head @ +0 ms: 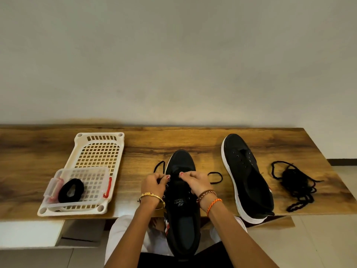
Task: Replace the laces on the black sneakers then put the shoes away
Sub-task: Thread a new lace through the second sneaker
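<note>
– Where does your only view sit?
– On your head, wide-angle, facing forward and down across the bench [193, 138] toward the plain wall [173, 55].
– How near?
– Close: your forearms enter from the bottom edge and your lap shows under the bench's near edge. No second view shares the scene.

Two black sneakers are sitting on the table [202, 138]: one sneaker [181, 200] at its front edge, the other sneaker [249, 176] towards its right end. Three black laces are lying there: one lace [216, 176] threaded, one coiled lace [71, 190] at its left end, one loose lace [293, 182] at its right end. Two containers, a basket [100, 149] and a clear box [90, 178], are sitting at its left end.
</note>
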